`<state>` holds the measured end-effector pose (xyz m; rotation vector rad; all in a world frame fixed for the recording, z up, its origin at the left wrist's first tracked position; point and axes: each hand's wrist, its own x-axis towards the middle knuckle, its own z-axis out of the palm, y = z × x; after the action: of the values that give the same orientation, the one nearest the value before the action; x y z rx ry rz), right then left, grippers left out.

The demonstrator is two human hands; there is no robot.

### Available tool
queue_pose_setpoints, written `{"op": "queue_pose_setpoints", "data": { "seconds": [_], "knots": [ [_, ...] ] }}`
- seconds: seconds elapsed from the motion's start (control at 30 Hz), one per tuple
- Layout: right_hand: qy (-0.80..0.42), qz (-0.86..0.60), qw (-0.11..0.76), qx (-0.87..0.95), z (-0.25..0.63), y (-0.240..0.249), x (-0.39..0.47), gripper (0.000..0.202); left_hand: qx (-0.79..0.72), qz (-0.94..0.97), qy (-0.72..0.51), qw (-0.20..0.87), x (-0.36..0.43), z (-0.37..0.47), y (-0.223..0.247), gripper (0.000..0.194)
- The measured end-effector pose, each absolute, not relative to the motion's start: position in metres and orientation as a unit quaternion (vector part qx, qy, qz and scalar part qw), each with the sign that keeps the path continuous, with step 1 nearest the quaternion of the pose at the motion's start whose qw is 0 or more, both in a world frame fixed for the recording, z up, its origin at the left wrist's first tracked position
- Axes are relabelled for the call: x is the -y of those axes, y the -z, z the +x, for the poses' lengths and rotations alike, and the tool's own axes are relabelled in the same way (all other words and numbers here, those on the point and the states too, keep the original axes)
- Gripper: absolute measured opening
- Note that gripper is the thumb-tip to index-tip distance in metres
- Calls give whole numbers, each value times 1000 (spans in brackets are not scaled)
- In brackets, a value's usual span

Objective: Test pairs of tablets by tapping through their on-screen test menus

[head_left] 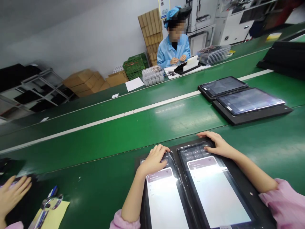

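Two lit tablets lie side by side on a black foam tray (pixel 175 149) in front of me. My left hand (pixel 154 161) rests over the top of the left tablet (pixel 164 197), its fingers stretched toward the upper edge and its thumb over the screen. At the top of the right tablet (pixel 219 190), my right hand (pixel 218 144) reaches past the edge with spread fingers, and its thumb is on the screen. Both screens show a row of buttons above a mostly white page with a dark panel. Neither hand grips a tablet.
Two dark tablets (pixel 251 100) lie on black trays at the right. At the lower left are another person's hand (pixel 14 194), a yellow paper (pixel 57 210), pens and a clear roll of tape (pixel 52 202). A co-worker (pixel 175 52) sits across the green bench (pixel 107 133).
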<state>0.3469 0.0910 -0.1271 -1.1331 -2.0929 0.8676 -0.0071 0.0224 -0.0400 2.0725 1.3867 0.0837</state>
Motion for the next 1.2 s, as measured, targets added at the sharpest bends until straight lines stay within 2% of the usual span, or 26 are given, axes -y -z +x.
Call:
{"op": "queue_pose_setpoints", "data": {
  "seconds": [0.27,0.5,0.67,0.73,0.83,1.03,1.2],
  "knots": [
    [-366,-429,376,735,341,131,-92,37,-540,793,-82,270,-24,5,44,45],
    [-364,-446,388,720,339,134,-91,38,-516,827,-67,211,-23,12,44,42],
    [-375,-449,389,712,340,135,-91,38,-516,810,-88,265,-24,6,42,39],
    [-381,-449,390,708,340,135,-91,38,-506,814,-81,273,-25,3,42,45],
    [-390,-451,389,703,339,134,-91,39,-501,823,-72,260,-25,2,43,51],
    [-391,-453,387,701,339,133,-91,38,-510,821,-81,244,-24,5,44,40],
    [-390,-452,388,703,339,132,-91,38,-502,829,-63,239,-24,4,42,48]
  ]
}}
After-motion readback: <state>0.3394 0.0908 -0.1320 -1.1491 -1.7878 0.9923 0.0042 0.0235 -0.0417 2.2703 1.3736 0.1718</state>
